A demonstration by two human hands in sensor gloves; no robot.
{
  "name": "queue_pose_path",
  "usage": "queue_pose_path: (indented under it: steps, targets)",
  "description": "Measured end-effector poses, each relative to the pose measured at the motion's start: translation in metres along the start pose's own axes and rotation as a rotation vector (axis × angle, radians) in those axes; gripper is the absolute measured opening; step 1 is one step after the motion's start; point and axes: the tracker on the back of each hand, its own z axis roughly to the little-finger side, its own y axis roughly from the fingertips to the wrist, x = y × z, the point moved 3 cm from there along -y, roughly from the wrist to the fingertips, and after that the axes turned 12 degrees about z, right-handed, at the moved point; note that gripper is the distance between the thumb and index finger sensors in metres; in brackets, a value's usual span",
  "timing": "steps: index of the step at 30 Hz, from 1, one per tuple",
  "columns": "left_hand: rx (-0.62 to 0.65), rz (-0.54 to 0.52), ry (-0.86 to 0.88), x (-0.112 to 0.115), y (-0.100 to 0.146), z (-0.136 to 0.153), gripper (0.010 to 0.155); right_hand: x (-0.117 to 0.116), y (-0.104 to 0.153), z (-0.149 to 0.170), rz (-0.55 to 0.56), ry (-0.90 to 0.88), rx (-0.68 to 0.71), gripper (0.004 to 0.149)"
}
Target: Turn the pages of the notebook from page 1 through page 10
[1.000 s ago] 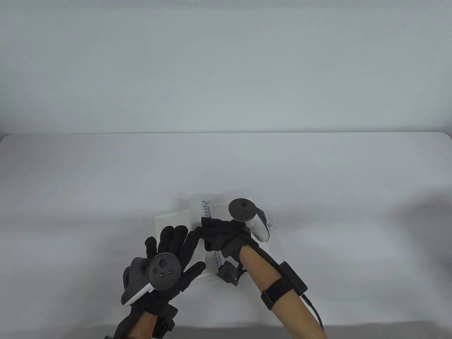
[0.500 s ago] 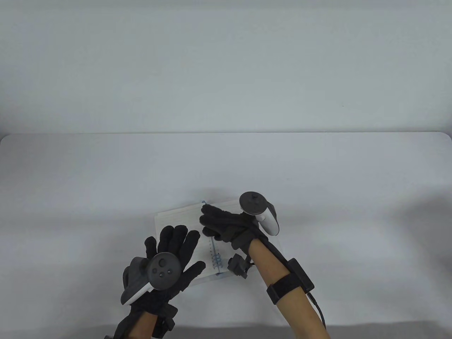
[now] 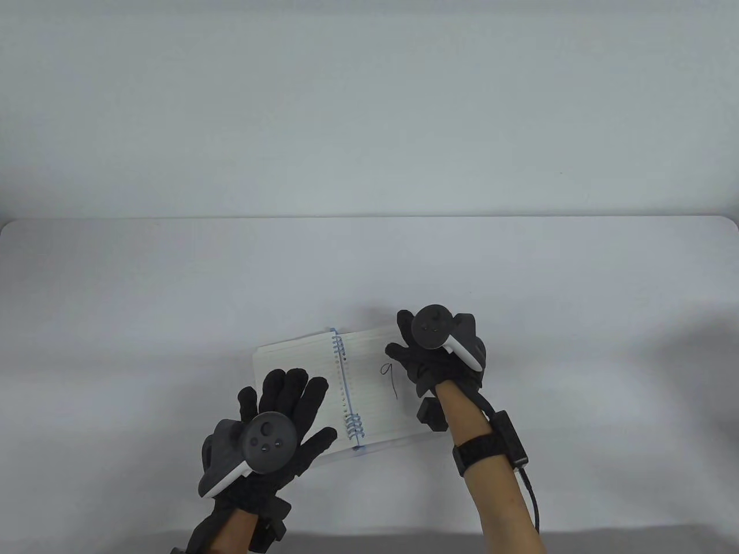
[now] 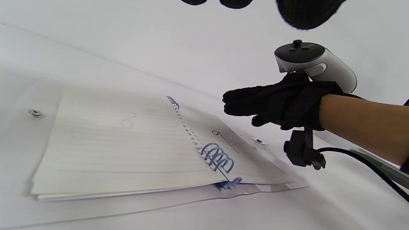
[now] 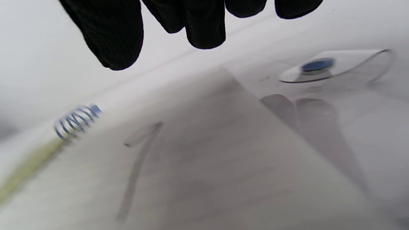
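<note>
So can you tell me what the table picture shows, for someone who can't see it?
An open spiral notebook lies on a white table, its right page marked 9. The gloved left hand rests flat on the left page; the right hand is over the right page's edge.

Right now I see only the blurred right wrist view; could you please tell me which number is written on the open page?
Observer: The table view shows a 9 on the right page.
Operator: Thank you; where is the left hand?
Observer: The left hand lies spread over the left page.
Operator: Is the right hand gripping paper?
Observer: No; in the left wrist view the right hand hangs above the page's outer edge, holding nothing.
</note>
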Motion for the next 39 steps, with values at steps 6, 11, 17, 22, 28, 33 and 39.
queue_pose_path:
  steps: [6,11,17,22,28,33,39]
  targets:
    - [-0.003,0.003,-0.003,0.001,0.0,0.0,0.078,-0.017,-0.002,0.0,-0.105,0.149,-0.004,0.079]
    - [-0.006,0.006,-0.003,0.001,-0.001,0.0,0.077,-0.023,-0.003,-0.002,-0.135,0.183,0.006,0.078]
    - [-0.006,0.006,-0.003,0.001,-0.001,0.0,0.077,-0.023,-0.002,-0.005,-0.119,0.215,0.017,0.075]
    - [-0.004,0.002,-0.004,0.001,-0.001,0.0,0.078,-0.021,0.0,-0.01,-0.066,0.234,0.046,0.074]
    - [0.0,0.001,0.004,0.0,-0.001,0.0,0.077,-0.009,0.001,-0.015,-0.066,0.033,0.055,0.07]
    - [0.006,-0.004,0.004,0.0,-0.001,0.0,0.077,-0.001,0.003,-0.013,-0.123,-0.249,0.027,0.074]
    - [0.012,-0.008,0.0,0.0,-0.001,-0.001,0.077,0.006,0.009,-0.004,-0.139,-0.527,-0.038,0.091]
